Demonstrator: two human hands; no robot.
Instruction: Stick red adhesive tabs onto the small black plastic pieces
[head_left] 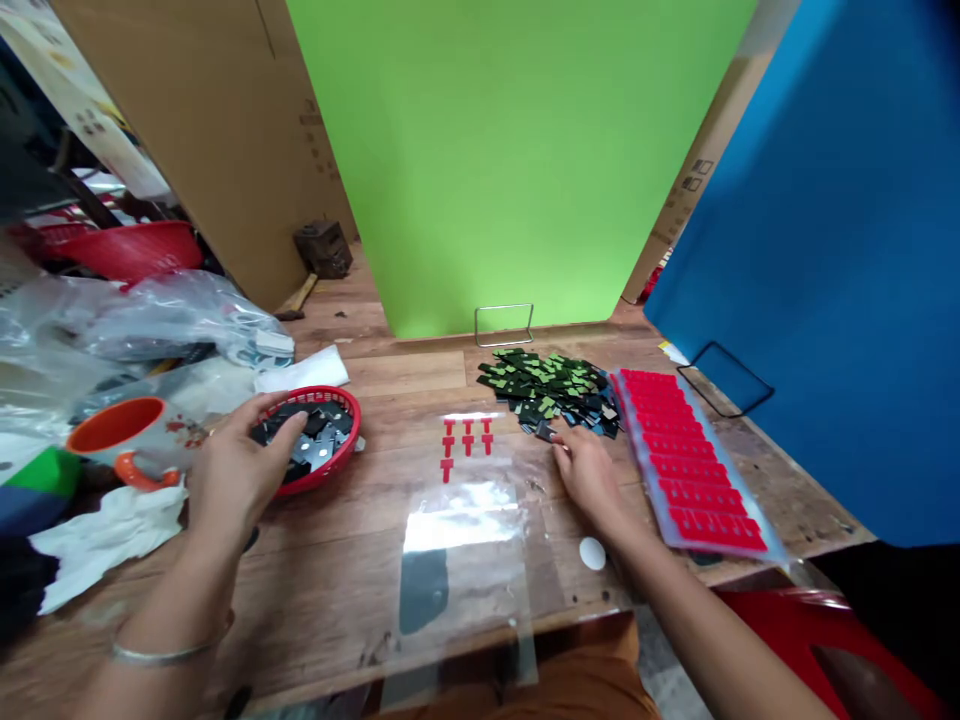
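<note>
Tabletop (322, 580), wood-grained, bears piled pieces (546, 382) — green board (517, 170) stands behind.

On your table (315, 600) — mug (139, 435), left; basket (351, 450) of flat pieces (324, 440) right of it, by your left hand (244, 465); film (484, 580) before you; heap of parts (551, 385) at your right hand (589, 475) — upright board (517, 170) behind, tab sheet (690, 465) right.

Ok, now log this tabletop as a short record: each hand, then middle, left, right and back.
Left hand: thumb and fingers apart, at the red basket of dark pieces
Right hand: fingertips at the near edge of a pile of dark flat pieces; grip unclear
Middle: seven red T-shaped pieces on clear film
Left: mug with orange inside
Right: clear sheet bearing red rows
Back: upright green board
</note>
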